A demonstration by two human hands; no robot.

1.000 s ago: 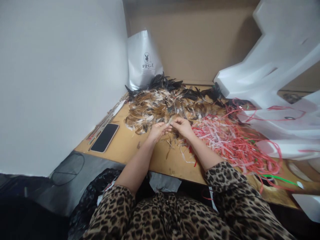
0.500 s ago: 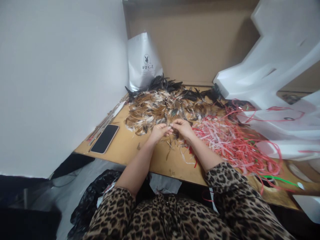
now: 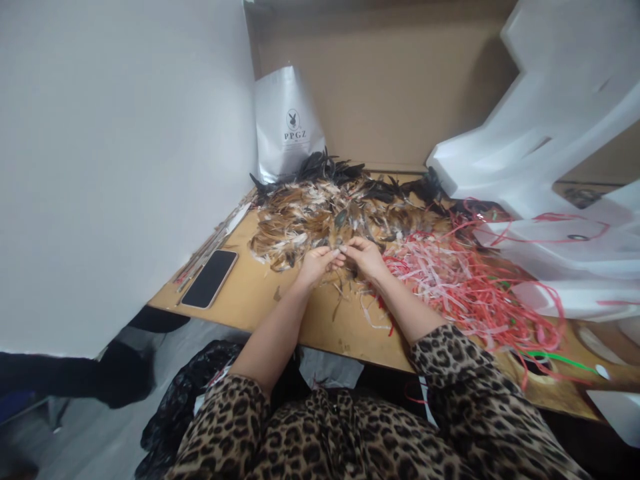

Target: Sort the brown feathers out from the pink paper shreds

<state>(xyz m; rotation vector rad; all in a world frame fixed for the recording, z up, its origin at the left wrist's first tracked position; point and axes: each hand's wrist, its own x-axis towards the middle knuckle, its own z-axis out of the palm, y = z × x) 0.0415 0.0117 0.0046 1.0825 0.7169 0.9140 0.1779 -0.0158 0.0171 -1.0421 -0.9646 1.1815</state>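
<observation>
Fingers point(image 3: 329, 257) on feathers point(image 3: 341, 221), silver bag point(image 3: 289, 152) behind, contents unseen.

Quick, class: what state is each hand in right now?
Left hand: closed, thumb and fingers pinched; anything held is too small to tell.
Right hand: also pinched closed, near the feather pile; anything held cannot be told.

Craft workshop, by appearance. Scuffed yellow-brown desk point(image 3: 265, 297); loose feathers point(image 3: 293, 217), brown and black, heaped just beyond the hands point(image 3: 365, 259); tangled red and pink strips point(image 3: 473, 287), piled right of them; black plastic bag point(image 3: 183, 393), below desk level, to their left.
</observation>
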